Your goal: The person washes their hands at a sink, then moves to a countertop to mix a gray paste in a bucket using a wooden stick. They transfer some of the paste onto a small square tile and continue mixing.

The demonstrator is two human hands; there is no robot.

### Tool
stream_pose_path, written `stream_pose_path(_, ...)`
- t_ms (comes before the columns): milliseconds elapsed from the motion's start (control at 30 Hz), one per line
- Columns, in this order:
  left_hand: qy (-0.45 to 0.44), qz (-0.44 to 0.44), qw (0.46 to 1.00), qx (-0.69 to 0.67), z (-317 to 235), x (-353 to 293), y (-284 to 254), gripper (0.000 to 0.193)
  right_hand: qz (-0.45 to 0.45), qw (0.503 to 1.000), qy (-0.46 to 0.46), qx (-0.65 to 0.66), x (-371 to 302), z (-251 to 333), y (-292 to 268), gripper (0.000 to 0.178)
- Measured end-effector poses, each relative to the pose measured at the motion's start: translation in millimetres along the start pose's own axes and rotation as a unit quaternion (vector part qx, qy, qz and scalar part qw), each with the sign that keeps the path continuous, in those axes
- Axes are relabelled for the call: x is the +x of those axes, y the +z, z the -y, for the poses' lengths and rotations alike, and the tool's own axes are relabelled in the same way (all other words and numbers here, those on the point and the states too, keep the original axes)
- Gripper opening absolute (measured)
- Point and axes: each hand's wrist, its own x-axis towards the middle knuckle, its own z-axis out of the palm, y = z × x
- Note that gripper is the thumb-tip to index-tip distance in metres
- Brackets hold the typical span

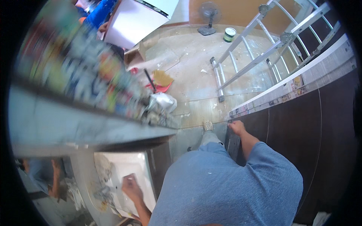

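My left hand point(132, 187) hovers over a white washbasin point(128, 160), its fingers closed in a pinch. A small pale spot shows at the fingertips, too small to name. My right hand point(236, 127) is closed at the near edge of a dark brown door point(290, 116). Its fingers seem wrapped round that edge, partly hidden. Newspaper point(294, 88) runs along the door's upper side.
An aluminium ladder point(249, 49) stands beyond the door. A fan point(207, 19), a paint bucket point(229, 34) and a red dustpan point(164, 86) are on the stained floor. Newspaper-covered wall point(94, 71) blurs at left. A blue-sleeved person point(100, 15) is behind a white panel point(132, 24).
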Motion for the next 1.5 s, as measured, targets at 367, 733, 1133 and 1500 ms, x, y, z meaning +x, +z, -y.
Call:
stream_pose_path(367,0.066,0.321,0.944,-0.036,-117,61,276,0.040,0.058,0.982,-0.002,0.180,151,-32,-97,0.016)
stream_pose_path(733,0.010,0.399,0.916,0.027,-243,294,490,0.030,0.104,0.894,0.127,0.416,228,-9,-150,0.021)
stream_pose_path(1133,-0.011,0.650,0.733,0.199,-286,481,544,0.024,-0.059,0.913,0.210,0.346,258,80,-217,0.016)
stream_pose_path(1500,0.080,0.641,0.756,0.107,-522,558,667,0.019,0.006,0.926,0.202,0.320,382,79,-218,0.015)
